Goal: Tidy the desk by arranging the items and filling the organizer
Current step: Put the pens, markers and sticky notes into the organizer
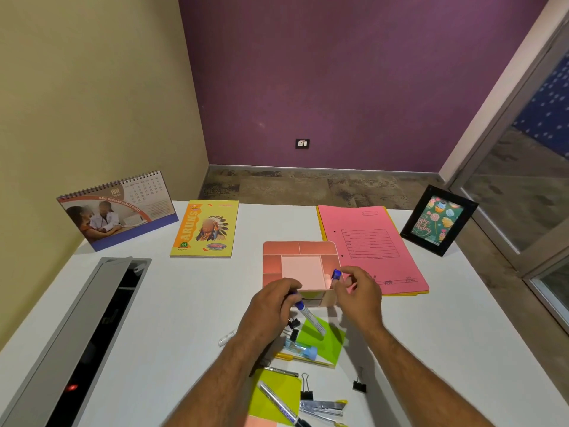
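Blue-capped marker [309, 315] gripped in left hand [272, 306], fingers clamped on barrel | right hand [358, 291] pinches blue cap [336, 274] over organizer [300, 248] | likely recapping before slotting in | loose stationery remains on bench [184, 318]

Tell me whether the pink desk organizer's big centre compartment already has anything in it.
No: the centre compartment of the pink desk organizer shows only its bare pale floor, while the blue-capped marker is in the left hand.
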`<state>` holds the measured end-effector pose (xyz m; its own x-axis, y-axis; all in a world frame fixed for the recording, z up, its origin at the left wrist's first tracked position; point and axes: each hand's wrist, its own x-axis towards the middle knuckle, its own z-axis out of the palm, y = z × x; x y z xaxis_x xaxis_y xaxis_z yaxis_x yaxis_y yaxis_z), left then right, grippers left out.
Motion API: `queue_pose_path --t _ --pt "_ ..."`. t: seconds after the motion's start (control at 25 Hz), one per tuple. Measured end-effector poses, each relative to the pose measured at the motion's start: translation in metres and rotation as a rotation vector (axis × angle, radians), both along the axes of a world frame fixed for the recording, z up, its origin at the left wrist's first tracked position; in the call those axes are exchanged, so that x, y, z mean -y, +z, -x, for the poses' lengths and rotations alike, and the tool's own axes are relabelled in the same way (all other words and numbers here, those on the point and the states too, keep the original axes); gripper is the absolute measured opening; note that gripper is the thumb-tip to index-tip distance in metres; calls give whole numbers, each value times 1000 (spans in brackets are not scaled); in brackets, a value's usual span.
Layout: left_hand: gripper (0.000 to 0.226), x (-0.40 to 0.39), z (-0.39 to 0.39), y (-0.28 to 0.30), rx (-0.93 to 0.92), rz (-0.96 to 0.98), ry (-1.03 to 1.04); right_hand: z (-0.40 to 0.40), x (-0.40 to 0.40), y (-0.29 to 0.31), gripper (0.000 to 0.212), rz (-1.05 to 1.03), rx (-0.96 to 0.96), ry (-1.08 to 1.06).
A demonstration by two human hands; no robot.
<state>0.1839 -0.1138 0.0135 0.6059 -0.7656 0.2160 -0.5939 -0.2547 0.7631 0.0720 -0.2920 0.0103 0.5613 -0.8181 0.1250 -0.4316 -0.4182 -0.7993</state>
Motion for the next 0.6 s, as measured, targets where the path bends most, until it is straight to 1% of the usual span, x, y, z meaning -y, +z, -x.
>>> queue_pose_path --t 0.08,0.12,0.2,0.28,0.36,0.48,0.52,0.56,0.6 --pt "16 4 -4 7 -13 19 13 4 -15 7 31 -54 115 112" --pt "16 6 -5 10 -22 30 19 7 -23 9 36 -90 126 201" --pt "17 8 -7 17 -93 69 27 11 -37 10 48 -117 70 353" --pt "19 10 -5 26 -221 124 38 10 -44 9 47 -59 -7 401" --pt "21 11 -2 32 -311 190 86 8 -46 8 37 -51 -7 384" --pt "19 7 -9 27 -395 263 280 8 -40 8 23 -137 64 301" --pt "14 4 -13 23 -426 247 349 8 -36 9 21 -182 100 265" --pt "10 -2 -19 16 -426 191 405 7 -31 11 19 -223 134 221" --pt "9 -8 -24 8 -390 93 436 7 -26 14 17 -242 163 168"
